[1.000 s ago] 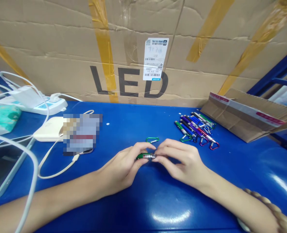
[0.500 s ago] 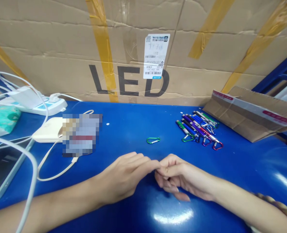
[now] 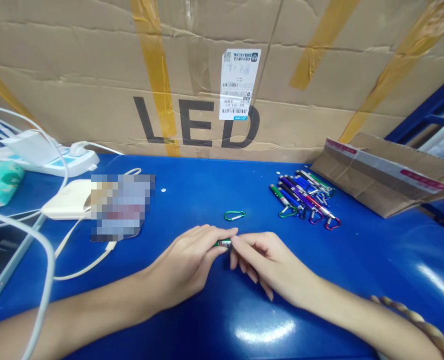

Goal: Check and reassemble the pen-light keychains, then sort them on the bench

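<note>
Between the fingers of my left hand point(image 3: 189, 257) is a slim green keychain flashlight point(image 3: 224, 243), with a silver label on its tube. Most of it is hidden inside that hand. The thumb and fingertips of my right hand point(image 3: 267, 262) close on the flashlight's right end, its other fingers curled loosely below. Just beyond my hands lies a loose green carabiner point(image 3: 235, 215), touched by neither. Farther right, several similar keychain flashlights point(image 3: 300, 192) in green, blue, purple and red lie side by side, carabiners on their near ends.
A large cardboard box point(image 3: 105, 85) marked LED stands across the back of the blue table point(image 3: 191, 180). An open cardboard box point(image 3: 372, 172) is at right. Left are a power strip point(image 3: 75, 161), cables, a cream power bank point(image 3: 66, 200) and a partly blurred phone point(image 3: 120, 207).
My hands have shifted slightly left and up. The green flashlight tube now shows between my fingers, where it was hidden before. My right hand has turned, its back more upward.
</note>
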`<state>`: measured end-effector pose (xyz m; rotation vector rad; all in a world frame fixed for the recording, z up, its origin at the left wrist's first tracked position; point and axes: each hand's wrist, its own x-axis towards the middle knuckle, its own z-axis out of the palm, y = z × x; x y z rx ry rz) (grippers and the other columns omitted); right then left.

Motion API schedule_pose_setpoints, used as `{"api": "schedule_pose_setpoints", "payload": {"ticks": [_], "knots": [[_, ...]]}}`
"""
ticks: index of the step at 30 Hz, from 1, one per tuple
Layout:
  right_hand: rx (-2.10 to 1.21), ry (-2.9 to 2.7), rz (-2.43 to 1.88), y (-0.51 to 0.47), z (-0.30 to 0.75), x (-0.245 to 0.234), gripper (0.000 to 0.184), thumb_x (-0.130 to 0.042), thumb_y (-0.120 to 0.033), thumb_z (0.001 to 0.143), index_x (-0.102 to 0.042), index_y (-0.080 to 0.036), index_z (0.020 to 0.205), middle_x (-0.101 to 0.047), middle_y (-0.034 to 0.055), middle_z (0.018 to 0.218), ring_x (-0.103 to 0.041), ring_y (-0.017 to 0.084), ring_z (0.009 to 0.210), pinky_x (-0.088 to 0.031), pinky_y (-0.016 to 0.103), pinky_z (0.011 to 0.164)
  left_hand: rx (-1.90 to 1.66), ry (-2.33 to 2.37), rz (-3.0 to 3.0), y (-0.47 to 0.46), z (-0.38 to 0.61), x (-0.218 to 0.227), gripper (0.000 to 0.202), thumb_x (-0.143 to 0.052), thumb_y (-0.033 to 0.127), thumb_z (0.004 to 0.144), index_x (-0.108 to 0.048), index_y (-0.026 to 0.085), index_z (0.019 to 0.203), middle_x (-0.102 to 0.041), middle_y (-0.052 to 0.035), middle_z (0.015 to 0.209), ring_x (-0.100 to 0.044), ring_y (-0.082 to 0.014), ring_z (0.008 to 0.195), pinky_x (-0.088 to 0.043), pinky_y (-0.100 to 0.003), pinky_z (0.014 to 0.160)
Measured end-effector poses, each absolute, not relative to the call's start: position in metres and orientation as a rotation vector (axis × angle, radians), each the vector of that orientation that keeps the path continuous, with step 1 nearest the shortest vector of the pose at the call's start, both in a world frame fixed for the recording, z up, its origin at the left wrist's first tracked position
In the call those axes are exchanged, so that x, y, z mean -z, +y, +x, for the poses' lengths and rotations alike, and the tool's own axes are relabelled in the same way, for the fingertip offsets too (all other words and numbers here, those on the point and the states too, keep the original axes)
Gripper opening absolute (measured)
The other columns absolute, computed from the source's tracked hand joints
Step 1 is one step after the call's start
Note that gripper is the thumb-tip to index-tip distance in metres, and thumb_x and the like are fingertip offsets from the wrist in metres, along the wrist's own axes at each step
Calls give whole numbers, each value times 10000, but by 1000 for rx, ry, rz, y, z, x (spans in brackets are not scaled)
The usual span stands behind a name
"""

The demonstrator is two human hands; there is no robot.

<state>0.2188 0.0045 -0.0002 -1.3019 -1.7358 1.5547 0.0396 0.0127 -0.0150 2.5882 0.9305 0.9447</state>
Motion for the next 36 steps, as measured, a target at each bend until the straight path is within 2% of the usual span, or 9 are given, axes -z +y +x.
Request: {"api": "schedule_pose_setpoints", "payload": {"ticks": [3,5,9,13,19,22,26,30,36], "knots": [[-1130,-1943,-1290,7,220,-2,367,-435,-416,871,-545,-150,644,-433,-47,508,-403,53,422,-336,172,393,-991,936,2514,14,41,16,223,-414,125,884,-541,160,1063,-668,-36,919,-622,-124,842,-486,-236,771],[-959,-2045,-1221,10,222,-2,346,-425,-367,889,-534,-152,642,-463,-36,533,-430,63,483,-353,184,465,-987,948,2442,15,42,15,190,-413,136,886,-554,171,1009,-663,-28,896,-623,-118,817,-488,-226,764],[-883,-2209,-1074,14,226,0,335,-350,-310,933,-510,-159,680,-498,-23,588,-469,76,546,-376,198,546,-869,947,2306,14,41,11,151,-408,143,887,-535,188,956,-649,5,844,-620,-95,773,-485,-192,744],[-712,-2358,-923,17,232,4,311,-328,-290,943,-491,-165,710,-505,-3,668,-474,89,602,-386,206,588,-800,878,2286,13,39,9,115,-401,149,885,-494,192,937,-644,-1,876,-619,-98,799,-484,-184,716],[-405,-2527,-759,19,237,12,389,-253,-290,959,-525,-153,717,-486,15,653,-458,108,597,-372,212,556,-747,811,2330,13,39,12,94,-391,129,881,-455,197,886,-646,-9,893,-618,-111,850,-479,-200,723],[-478,-2492,-799,18,236,14,409,-262,-306,957,-549,-153,709,-512,14,644,-476,104,597,-382,210,572,-774,790,2366,14,39,14,105,-391,117,884,-455,199,886,-646,-3,893,-615,-106,856,-473,-201,737],[-858,-2325,-978,12,229,8,449,-300,-349,948,-579,-154,656,-536,-11,577,-496,75,541,-386,191,575,-798,754,2434,13,38,15,139,-376,100,892,-473,198,871,-643,3,869,-608,-106,843,-462,-220,764],[-1165,-2166,-1150,6,223,0,566,-272,-445,935,-577,-153,558,-472,-32,444,-449,61,445,-351,186,514,-864,778,2538,13,37,18,133,-381,102,889,-473,192,856,-628,-4,825,-596,-122,779,-453,-242,710],[-1287,-2063,-1149,5,220,-1,611,-264,-523,911,-574,-156,533,-450,-38,417,-412,59,416,-334,191,496,-865,777,2491,12,37,17,122,-386,103,885,-477,184,876,-617,-9,821,-586,-120,777,-454,-247,719]]}}
